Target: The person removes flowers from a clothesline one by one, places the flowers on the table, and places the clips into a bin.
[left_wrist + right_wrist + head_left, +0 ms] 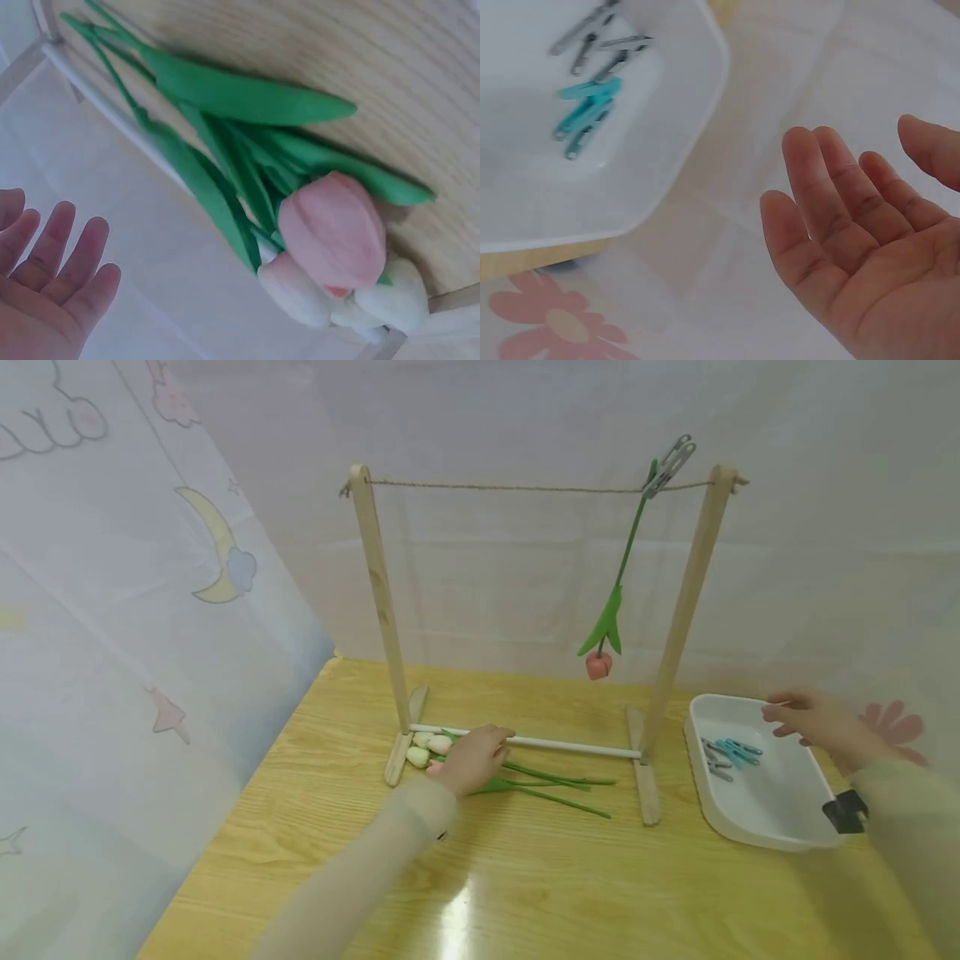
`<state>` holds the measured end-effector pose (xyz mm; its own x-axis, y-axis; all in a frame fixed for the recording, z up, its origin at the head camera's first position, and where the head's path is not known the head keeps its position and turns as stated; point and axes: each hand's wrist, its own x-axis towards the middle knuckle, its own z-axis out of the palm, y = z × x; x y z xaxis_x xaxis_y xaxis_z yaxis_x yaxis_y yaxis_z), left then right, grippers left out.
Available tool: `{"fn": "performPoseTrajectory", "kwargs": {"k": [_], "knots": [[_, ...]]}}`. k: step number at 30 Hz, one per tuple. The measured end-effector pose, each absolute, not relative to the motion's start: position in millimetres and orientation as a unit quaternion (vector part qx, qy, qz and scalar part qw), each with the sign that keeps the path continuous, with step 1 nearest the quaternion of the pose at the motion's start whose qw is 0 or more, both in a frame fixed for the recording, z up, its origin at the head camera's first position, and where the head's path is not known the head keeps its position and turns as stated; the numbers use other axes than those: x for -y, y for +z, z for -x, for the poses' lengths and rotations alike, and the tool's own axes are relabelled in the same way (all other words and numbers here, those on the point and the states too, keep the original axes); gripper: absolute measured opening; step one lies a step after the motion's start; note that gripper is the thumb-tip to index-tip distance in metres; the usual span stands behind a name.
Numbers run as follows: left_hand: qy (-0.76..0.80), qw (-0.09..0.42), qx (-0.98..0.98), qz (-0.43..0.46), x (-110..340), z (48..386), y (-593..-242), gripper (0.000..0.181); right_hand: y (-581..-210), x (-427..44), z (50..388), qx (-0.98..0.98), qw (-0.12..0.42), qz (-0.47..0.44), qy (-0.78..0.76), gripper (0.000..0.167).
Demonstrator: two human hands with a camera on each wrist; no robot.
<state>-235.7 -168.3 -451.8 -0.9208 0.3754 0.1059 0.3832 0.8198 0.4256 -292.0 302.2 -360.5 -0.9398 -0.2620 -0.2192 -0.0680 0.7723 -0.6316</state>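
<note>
Several artificial tulips lie on the table at the rack's foot, a pink tulip [334, 232] uppermost among pale blooms. Over their stems my left hand [476, 760] hovers, fingers apart and holding nothing in the left wrist view. My right hand [821, 722] is above the far right edge of a white tray [772, 840], its fingers loosely bent around nothing. Grey clothespins [716, 762] and blue clothespins [738, 750] lie together inside the tray. One coral tulip [598, 666] hangs upside down from the twine [495, 487], held near its stem end by a grey clothespin [670, 468].
Two wooden posts [384, 610] carry the twine, and a white rod [573, 746] joins their feet low down. A black clip [846, 812] sits on the tray's near right rim. Pale printed cloth [262, 410] hangs behind and to the left.
</note>
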Motion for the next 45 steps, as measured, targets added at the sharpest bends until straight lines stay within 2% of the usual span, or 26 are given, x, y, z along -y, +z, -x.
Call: {"fn": "performPoseTrajectory", "kwargs": {"k": [2,9,25,31,40,45], "knots": [[-0.230,0.017,0.953,0.195,171.5,237.9,-446.1,0.031,-349.4,-296.3,287.3,-0.929,0.131,0.089,-0.335,0.058],[-0.263,0.019,0.949,0.175,178.5,242.6,-419.5,0.035,-309.1,-271.0,273.0,-0.944,0.011,0.113,-0.311,0.051],[-0.335,0.018,0.926,0.172,179.4,257.9,-350.6,0.042,-211.3,-205.6,259.0,-0.921,-0.188,0.102,-0.327,0.048],[-0.311,0.033,0.930,0.193,175.3,264.5,-329.9,0.042,-193.3,-187.9,259.1,-0.913,-0.237,0.108,-0.315,0.046],[-0.303,0.047,0.930,0.201,162.4,270.8,-311.3,0.042,-177.7,-159.3,261.9,-0.870,-0.334,0.176,-0.317,0.044],[-0.314,0.047,0.924,0.214,147.6,273.8,-313.5,0.042,-170.4,-149.2,266.7,-0.861,-0.329,0.223,-0.317,0.044]]}}
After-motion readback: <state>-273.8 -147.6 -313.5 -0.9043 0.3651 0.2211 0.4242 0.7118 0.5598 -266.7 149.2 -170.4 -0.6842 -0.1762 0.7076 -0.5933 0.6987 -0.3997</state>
